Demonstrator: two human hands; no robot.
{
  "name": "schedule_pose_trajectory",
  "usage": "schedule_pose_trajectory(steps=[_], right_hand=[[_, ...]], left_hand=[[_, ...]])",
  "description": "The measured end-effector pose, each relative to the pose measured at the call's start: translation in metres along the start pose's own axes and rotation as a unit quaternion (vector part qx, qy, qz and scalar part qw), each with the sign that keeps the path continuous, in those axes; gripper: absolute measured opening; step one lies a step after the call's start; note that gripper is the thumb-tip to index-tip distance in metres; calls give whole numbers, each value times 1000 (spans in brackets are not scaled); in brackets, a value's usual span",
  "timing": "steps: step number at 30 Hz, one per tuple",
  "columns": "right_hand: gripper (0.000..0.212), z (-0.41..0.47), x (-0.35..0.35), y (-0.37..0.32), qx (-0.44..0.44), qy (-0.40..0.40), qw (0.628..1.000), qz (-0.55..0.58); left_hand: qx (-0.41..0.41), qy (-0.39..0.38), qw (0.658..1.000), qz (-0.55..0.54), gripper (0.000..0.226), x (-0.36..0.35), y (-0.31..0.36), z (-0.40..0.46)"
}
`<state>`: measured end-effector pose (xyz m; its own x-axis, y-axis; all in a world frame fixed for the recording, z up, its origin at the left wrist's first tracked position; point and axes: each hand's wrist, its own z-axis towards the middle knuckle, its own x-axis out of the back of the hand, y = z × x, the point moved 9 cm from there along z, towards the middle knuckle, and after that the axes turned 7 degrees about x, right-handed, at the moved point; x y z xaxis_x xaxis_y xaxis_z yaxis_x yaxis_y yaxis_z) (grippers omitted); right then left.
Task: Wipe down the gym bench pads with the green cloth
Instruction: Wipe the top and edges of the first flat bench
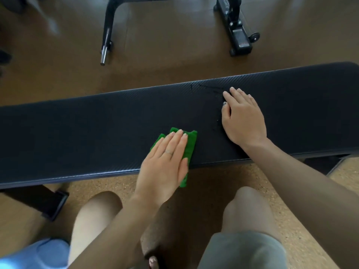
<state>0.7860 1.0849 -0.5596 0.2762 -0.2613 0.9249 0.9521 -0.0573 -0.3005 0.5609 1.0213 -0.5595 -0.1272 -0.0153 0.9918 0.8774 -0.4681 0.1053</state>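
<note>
A long black bench pad (97, 133) runs across the view, slightly higher at the right. The green cloth (191, 144) lies folded near the pad's front edge, with its lower end hanging over that edge. My left hand (165, 164) lies flat on the cloth with straight fingers and presses it onto the pad. My right hand (242, 119) rests flat on the pad to the right of the cloth, fingers spread. A wet or scuffed patch (209, 88) shows on the pad just left of the right hand's fingertips.
Beyond the pad, a black metal frame (106, 32) and a wheeled base (239, 37) stand on the brown floor. A black bench foot (52, 202) sits under the pad at the left. My knees (246, 206) are close to the pad's front edge.
</note>
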Motion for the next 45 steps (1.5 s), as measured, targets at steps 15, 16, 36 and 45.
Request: schedule_pose_trajectory(steps=[15,16,36,45], right_hand=[[45,5,3,-5,-26,14,1000,-8],[45,5,3,-4,-29,15,999,-9],[50,4,24,56,-92,-15,993,-66],[56,-6,21,84,-58,-54,995,-53]], left_hand=[[-27,-21,999,-6,60,-4,47,42],[-43,-27,999,-11,61,-5,55,45],[-58,-84,994,-39,60,-26,107,136],[44,-58,995,-63,57,-29,114,193]])
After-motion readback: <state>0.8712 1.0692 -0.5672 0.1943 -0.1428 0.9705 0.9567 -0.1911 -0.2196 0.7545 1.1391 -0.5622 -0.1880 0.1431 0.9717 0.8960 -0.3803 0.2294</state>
